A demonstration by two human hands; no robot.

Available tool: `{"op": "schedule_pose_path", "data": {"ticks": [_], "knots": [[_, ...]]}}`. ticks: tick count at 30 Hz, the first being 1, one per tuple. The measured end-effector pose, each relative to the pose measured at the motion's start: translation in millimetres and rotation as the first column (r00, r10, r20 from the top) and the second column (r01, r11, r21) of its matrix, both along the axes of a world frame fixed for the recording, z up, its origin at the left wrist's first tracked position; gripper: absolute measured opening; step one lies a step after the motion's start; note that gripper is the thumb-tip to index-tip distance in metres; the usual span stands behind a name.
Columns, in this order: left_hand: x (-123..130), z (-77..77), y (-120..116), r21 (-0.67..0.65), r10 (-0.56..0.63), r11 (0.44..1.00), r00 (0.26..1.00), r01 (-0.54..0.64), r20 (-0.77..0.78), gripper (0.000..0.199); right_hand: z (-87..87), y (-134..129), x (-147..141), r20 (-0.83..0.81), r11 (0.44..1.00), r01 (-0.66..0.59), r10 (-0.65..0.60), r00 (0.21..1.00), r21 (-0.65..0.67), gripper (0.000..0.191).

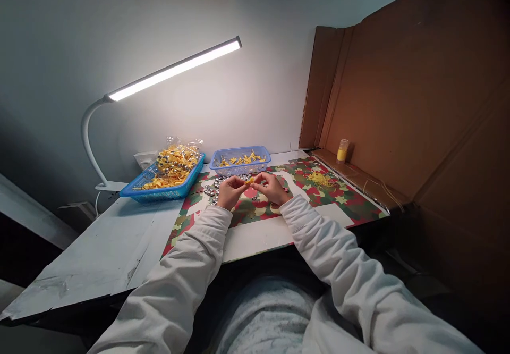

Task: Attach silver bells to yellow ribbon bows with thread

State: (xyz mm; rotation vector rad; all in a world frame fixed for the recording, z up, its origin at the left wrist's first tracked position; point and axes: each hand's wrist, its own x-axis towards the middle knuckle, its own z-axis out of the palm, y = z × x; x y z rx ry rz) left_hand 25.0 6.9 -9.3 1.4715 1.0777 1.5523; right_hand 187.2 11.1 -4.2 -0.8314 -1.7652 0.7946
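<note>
My left hand [231,192] and my right hand [271,188] meet above the patterned mat, fingertips pinched together. Between them is a small yellow piece [249,181], perhaps ribbon or cloth; fingers cover part of it. Several small shiny silver pieces that look like bells [211,190] lie in a loose heap beside and behind my left hand. One more silver piece [254,198] rests on the mat between my wrists. Just beyond my hands, a light blue basket [239,171] holds yellow pieces like the one I grip.
A bigger blue basket [167,193] at left carries yellow pieces and a clear bag [179,157] of yellow and silver ones. Yellow strings [322,179] lie on the right of the mat. A small yellow-filled bottle [342,152] stands by the cardboard wall [398,88]. A lit lamp [175,70] hangs overhead.
</note>
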Motion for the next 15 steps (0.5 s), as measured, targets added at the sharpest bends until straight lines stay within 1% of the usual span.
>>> {"op": "schedule_pose_path", "data": {"ticks": [3, 6, 8, 11, 13, 15], "knots": [[-1.0, 0.0, 0.2, 0.009, -0.016, 1.000, 1.000, 0.016, 0.004, 0.042, -1.0, 1.3, 0.5, -0.030, 1.000, 0.017, -0.017, 0.999, -0.005, 0.029], [-0.3, -0.3, -0.3, 0.013, -0.066, 0.998, 0.997, 0.066, -0.027, 0.040, -5.6, 4.5, -1.9, -0.075, 1.000, 0.030, -0.031, 0.997, -0.008, 0.035], [0.5, -0.4, -1.0, 0.021, -0.090, 0.996, 0.994, 0.092, -0.059, 0.037, -7.9, 7.0, -2.8, -0.087, 0.999, 0.010, -0.013, 0.996, -0.036, 0.035], [1.3, -0.8, -2.4, 0.064, -0.066, 0.995, 0.990, 0.074, -0.122, 0.032, -9.4, 10.9, -2.2, -0.062, 0.993, -0.062, 0.056, 0.997, -0.097, 0.031], [1.4, -1.3, -3.3, 0.100, -0.043, 0.993, 0.980, 0.063, -0.196, 0.028, -10.0, 13.2, -1.5, -0.061, 0.989, -0.072, 0.065, 0.996, -0.127, 0.030], [1.0, -2.1, -3.8, 0.140, -0.024, 0.988, 0.958, 0.067, -0.287, 0.021, -10.9, 14.4, -1.8, -0.074, 0.986, -0.062, 0.051, 0.996, -0.154, 0.025]]}}
